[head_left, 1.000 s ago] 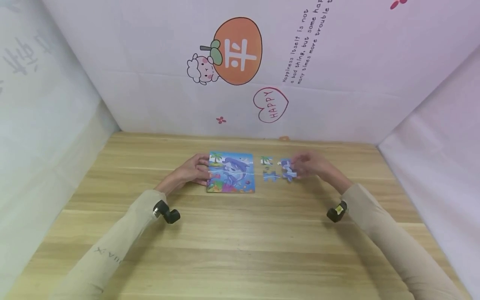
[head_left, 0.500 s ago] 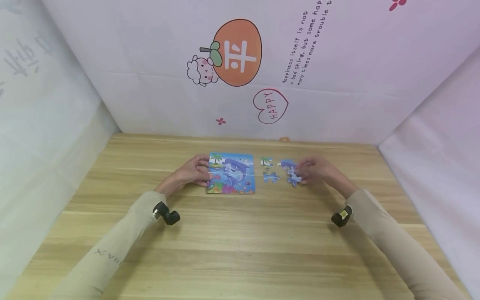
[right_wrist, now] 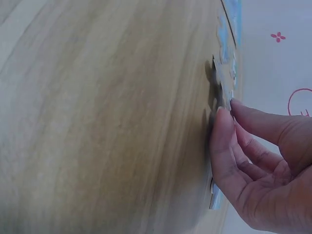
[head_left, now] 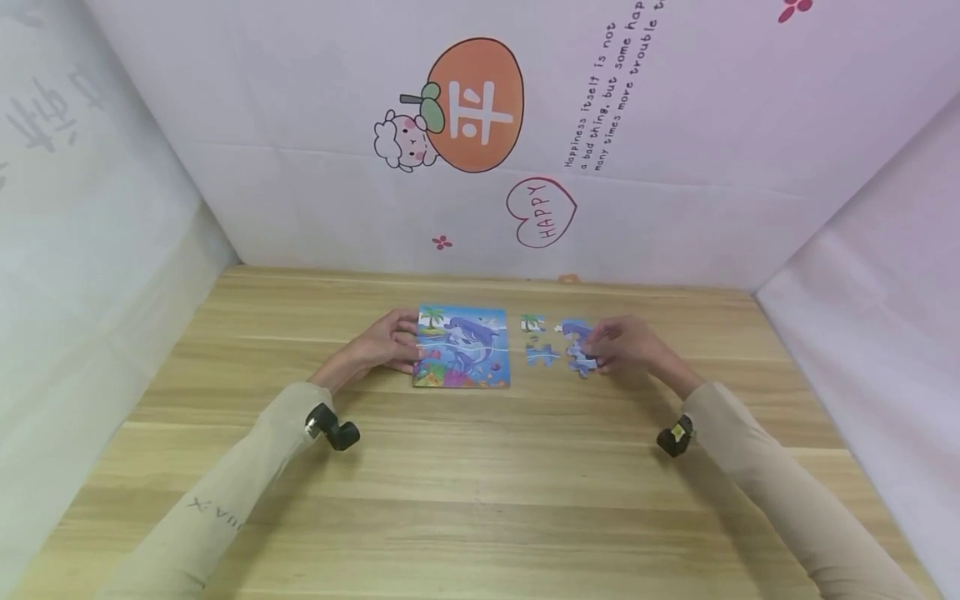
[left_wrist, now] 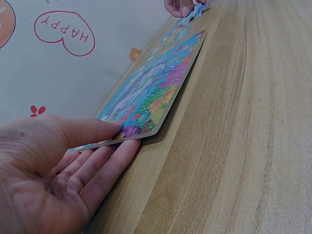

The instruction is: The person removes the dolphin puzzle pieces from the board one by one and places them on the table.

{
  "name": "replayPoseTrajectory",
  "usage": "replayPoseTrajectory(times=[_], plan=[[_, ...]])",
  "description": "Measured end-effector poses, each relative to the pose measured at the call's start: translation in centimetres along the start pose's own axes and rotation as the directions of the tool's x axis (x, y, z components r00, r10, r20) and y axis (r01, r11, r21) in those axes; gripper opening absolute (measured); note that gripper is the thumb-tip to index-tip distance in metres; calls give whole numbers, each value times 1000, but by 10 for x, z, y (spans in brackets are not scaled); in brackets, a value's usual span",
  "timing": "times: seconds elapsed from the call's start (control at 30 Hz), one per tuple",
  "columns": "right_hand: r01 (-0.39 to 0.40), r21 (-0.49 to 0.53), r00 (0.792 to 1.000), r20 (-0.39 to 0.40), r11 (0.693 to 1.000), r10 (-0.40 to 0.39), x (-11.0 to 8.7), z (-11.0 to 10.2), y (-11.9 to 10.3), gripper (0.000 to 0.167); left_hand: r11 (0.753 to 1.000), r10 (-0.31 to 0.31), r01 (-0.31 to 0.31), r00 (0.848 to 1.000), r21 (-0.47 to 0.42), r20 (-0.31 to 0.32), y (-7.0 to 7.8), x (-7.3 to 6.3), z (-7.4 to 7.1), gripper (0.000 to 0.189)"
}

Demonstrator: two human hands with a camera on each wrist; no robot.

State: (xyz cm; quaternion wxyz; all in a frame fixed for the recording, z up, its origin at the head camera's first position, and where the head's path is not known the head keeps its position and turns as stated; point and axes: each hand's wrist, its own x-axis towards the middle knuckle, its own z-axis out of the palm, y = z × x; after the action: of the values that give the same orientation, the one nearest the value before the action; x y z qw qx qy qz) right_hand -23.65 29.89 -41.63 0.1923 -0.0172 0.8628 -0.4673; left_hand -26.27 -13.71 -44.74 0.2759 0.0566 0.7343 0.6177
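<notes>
My left hand point(head_left: 386, 340) grips the left edge of a square dolphin picture board point(head_left: 468, 346). In the left wrist view the thumb lies on its printed face and the fingers are beneath, with the near edge raised off the table. Over on the right, my right hand point(head_left: 626, 343) pinches a blue-purple jigsaw piece point(head_left: 582, 365) between thumb and fingertips; the right wrist view has this piece point(right_wrist: 222, 80) tilted above the wood. Right behind it is a dolphin-head jigsaw piece point(head_left: 573, 328); whether the two are joined I cannot tell.
Between the board and the right hand lie a palm-tree jigsaw piece point(head_left: 532, 322) and a blue jigsaw piece point(head_left: 542, 356). The wooden table point(head_left: 480, 483) meets a printed white cloth wall point(head_left: 315, 200) behind, with white cloth at both sides.
My right hand shifted right and toward me with the pinched piece, then slightly back left toward the dolphin-head piece. The left hand and board have stayed in place.
</notes>
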Motion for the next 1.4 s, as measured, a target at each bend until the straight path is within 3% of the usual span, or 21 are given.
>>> replayPoseTrajectory(times=[0.27, 0.53, 0.77, 0.97, 1.2, 1.4], plan=[[13, -153, 999, -48, 988, -21, -1, 4, -1, 26, 1000, 7, -7, 1000, 13, 4, -1, 0, 0, 86], [-14, -199, 999, -48, 980, 4, 0, 3, -4, 21, 1000, 9, -9, 1000, 25, 4, -1, -1, 0, 86], [50, -334, 993, -80, 941, -82, 1, 0, -10, 21, 1000, -3, 3, 1000, 16, -1, -1, 0, 1, 86], [83, -346, 985, -115, 935, -129, 2, 6, -19, 15, 1000, 0, 0, 1000, 4, -2, 1, -1, 2, 86], [174, -391, 956, -152, 904, -250, 11, 29, -24, 10, 1000, 6, -6, 1000, 15, 5, 1, -1, 5, 87], [221, -426, 952, -99, 877, -288, 28, 51, -44, 10, 999, 29, -29, 1000, 44, 12, 0, -1, 3, 85]])
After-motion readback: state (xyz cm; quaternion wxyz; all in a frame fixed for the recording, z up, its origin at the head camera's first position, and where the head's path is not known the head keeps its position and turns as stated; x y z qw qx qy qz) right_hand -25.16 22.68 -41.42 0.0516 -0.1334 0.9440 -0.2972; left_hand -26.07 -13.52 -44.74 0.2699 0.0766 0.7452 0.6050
